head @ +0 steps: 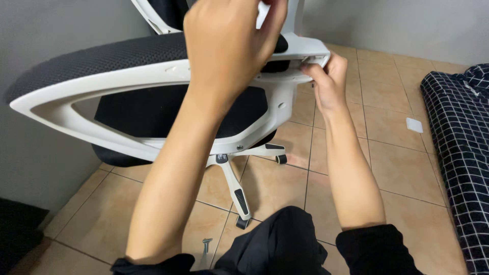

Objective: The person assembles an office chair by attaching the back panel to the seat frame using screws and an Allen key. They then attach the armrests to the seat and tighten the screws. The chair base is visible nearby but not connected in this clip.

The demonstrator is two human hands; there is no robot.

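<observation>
An office chair with a white frame [76, 94] and black mesh seat [102, 58] stands close in front of me. My left hand [229, 46] is raised at the top centre, its fingers closed on a white frame part [262, 12] near the chair's back. My right hand [326, 84] is under the end of the white bracket [305, 51] at the chair's rear, with its fingertips pinched on the bracket's edge. What lies between those fingertips is hidden. The chair's white star base [237, 191] with black castors rests on the floor below.
The floor is beige tile [402, 173]. A dark chequered blanket [458, 153] lies along the right. A small white piece [414, 125] sits on the tiles beside it. A small metal tool [206, 247] lies near my knees. A grey wall [41, 30] rises at left.
</observation>
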